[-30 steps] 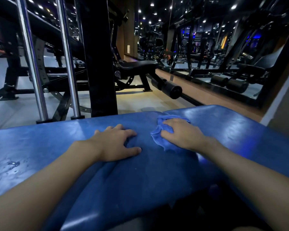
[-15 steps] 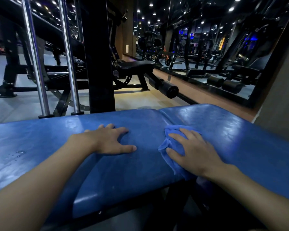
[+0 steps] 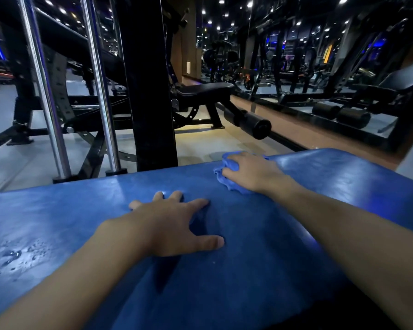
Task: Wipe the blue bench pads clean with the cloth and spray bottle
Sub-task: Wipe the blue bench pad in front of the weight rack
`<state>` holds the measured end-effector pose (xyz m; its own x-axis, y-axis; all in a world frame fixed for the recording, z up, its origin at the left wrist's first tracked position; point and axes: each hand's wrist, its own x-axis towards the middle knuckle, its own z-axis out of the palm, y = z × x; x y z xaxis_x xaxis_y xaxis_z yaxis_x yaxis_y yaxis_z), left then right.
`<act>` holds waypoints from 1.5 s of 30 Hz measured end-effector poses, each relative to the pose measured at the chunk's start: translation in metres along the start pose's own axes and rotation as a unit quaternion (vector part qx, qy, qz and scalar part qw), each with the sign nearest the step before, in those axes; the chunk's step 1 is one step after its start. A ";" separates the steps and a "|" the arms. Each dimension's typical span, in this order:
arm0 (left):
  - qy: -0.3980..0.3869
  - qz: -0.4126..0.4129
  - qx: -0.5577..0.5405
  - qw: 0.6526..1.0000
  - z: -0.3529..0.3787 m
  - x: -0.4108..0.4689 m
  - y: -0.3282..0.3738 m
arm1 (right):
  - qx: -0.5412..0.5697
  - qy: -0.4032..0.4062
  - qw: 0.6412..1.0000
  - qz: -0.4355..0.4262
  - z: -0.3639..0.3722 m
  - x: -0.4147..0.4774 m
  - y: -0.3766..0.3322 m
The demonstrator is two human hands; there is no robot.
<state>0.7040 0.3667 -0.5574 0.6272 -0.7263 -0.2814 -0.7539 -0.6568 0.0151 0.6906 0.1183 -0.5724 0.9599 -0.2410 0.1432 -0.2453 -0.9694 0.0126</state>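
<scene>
Left hand: the left hand (image 3: 167, 225) lay palm-down with fingers spread and thumb out toward 3 o'clock. It pressed flat on the long blue vinyl bench pad (image 3: 81, 222) and held nothing.
Right hand: the right hand (image 3: 250, 173) was at 1 o'clock from the left hand, well apart from it. Its fingers were curled over the crumpled blue cloth (image 3: 233, 186) and bore it down on the pad.
Cloth position: the cloth was bunched under the right palm at the pad's far edge, with folds showing at 9 o'clock and 6 o'clock of the hand.
Spray bottle: not in view.
Wet patch: a scatter of water droplets (image 3: 17, 253) stood on the pad at 8 o'clock from the left hand, well apart from the cloth.
Right section: the glossy blue pad section (image 3: 343, 177) lay at 3 o'clock from the cloth. Whether it had been wiped could not be told.
Progress: judged partway. Spray was evidently applied and wiping was in hand at the far edge.
Remaining: the droplet patch, the near edge and probably the right section.
Surroundings: a black steel upright (image 3: 150, 79) and two chrome guide rods (image 3: 98, 79) stood at 11 o'clock. A black flat bench (image 3: 205, 89) stood at 12 o'clock.
</scene>
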 end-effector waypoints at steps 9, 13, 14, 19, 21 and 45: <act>0.001 -0.013 -0.009 1.000 0.001 -0.006 0.004 | 0.043 0.022 0.998 0.037 -0.006 -0.029 -0.010; 0.004 -0.024 -0.030 0.999 0.002 -0.008 0.004 | 0.052 0.033 0.998 0.033 -0.016 -0.092 -0.017; 0.008 -0.025 -0.034 0.999 0.002 -0.008 0.004 | 0.055 0.026 0.998 0.033 -0.018 -0.107 -0.016; 0.051 -0.020 -0.053 0.997 0.006 -0.017 0.007 | 0.037 0.016 0.997 0.067 -0.014 -0.167 -0.013; 0.077 -0.003 -0.053 0.996 0.006 -0.024 0.008 | 0.019 0.007 0.998 0.060 -0.017 -0.186 -0.014; -0.026 -0.016 0.008 0.999 0.011 -0.018 -0.014 | 0.018 0.016 0.999 0.044 0.007 0.026 -0.027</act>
<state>0.7012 0.3912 -0.5635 0.6403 -0.6928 -0.3317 -0.7369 -0.6759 -0.0108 0.7229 0.1375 -0.5762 0.9299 -0.3243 0.1737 -0.3229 -0.9457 -0.0372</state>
